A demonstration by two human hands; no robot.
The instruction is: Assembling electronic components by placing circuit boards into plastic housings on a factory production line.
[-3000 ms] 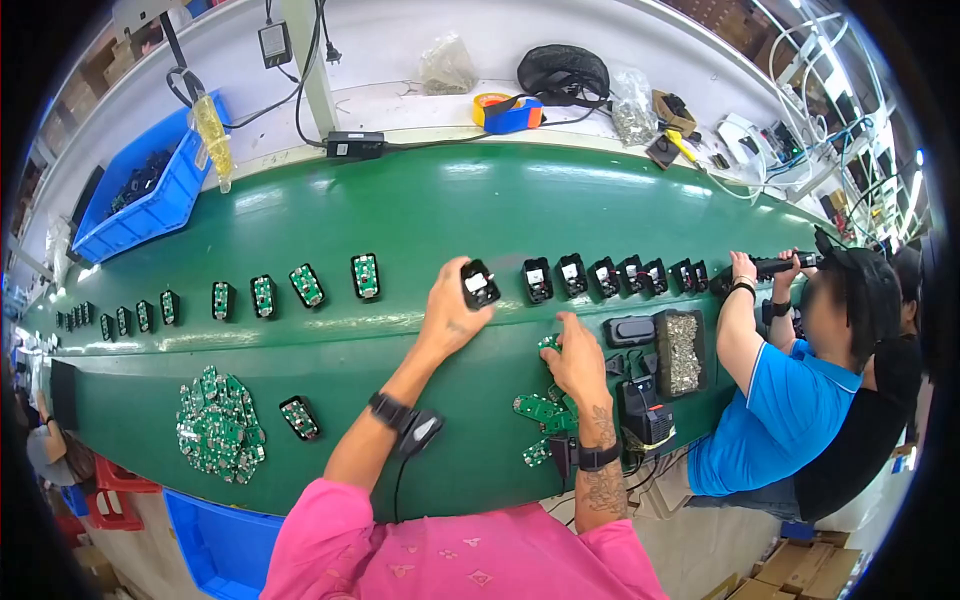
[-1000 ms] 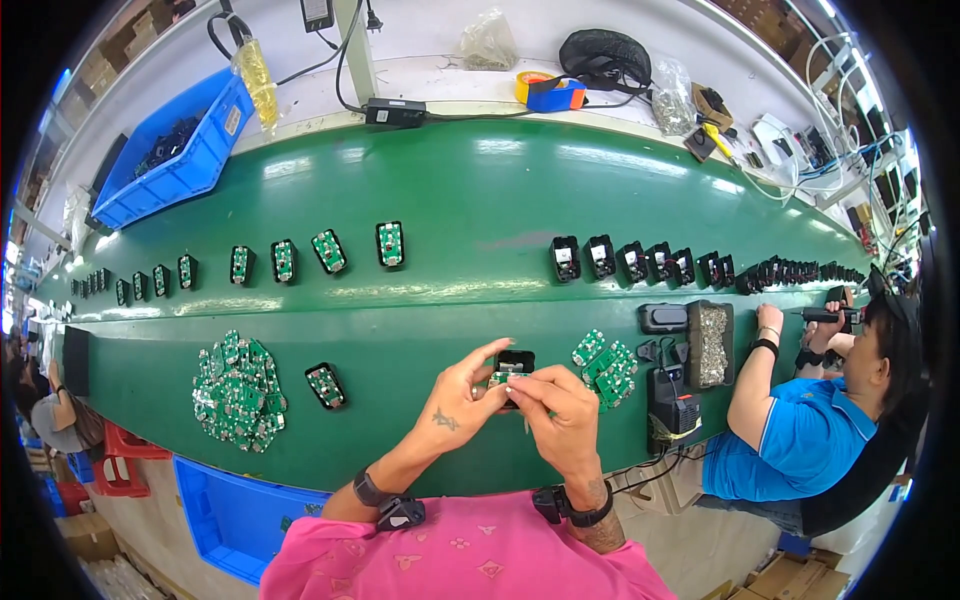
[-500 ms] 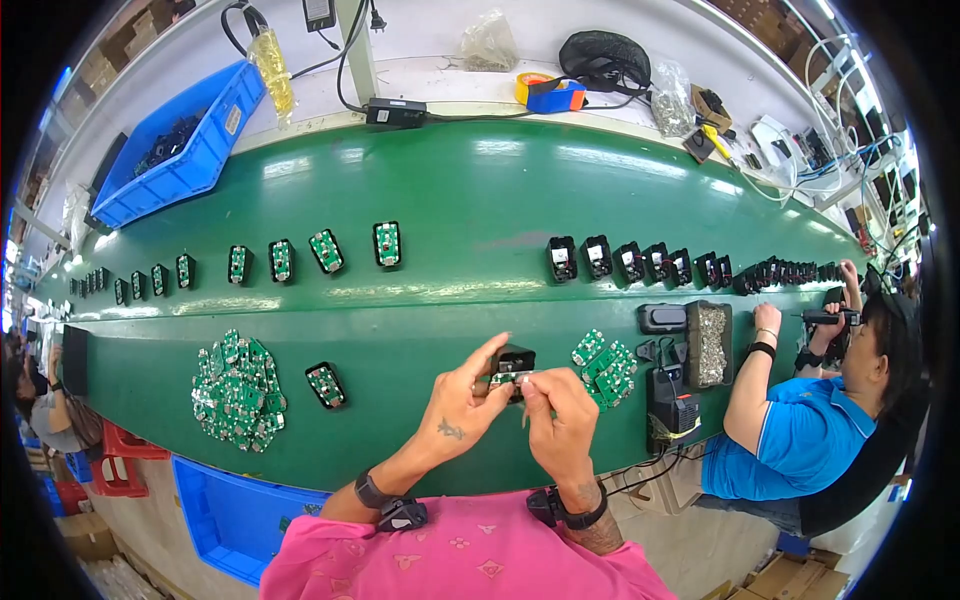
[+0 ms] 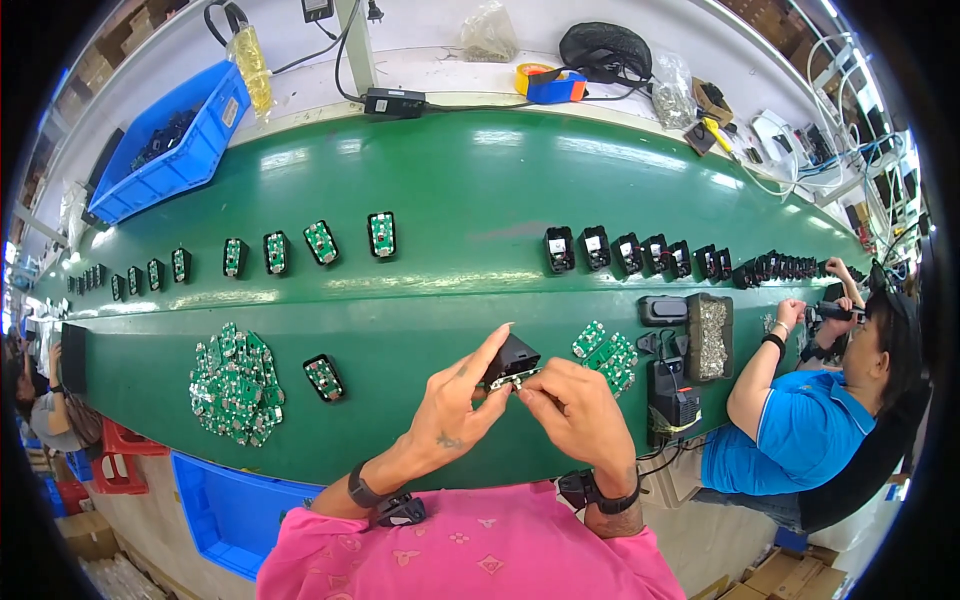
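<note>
Stretching across the view, the green table [image 4: 450, 180] carries all the work. A co-worker in a blue shirt [image 4: 805, 415] sits at the right, arms over the table. A blue bin [image 4: 195, 155] stands at the far left, with small dark parts inside. A big pile of circuit boards [image 4: 237, 385] lies to the left of the person's hands, and a smaller heap of boards [image 4: 610, 357] just beyond the right hand [image 4: 585, 415]. The left hand [image 4: 455, 405] is clamped around a black case [image 4: 513, 355], held tilted above the table in front of the person. The right hand has thumb and forefinger together on the right end of a green board [image 4: 503, 380] at the case's near, open side; whether the board is seated cannot be told. Cases with boards [image 4: 381, 235] line the back left, open cases [image 4: 560, 250] the back right. One filled case [image 4: 324, 379] sits beside the big pile.
</note>
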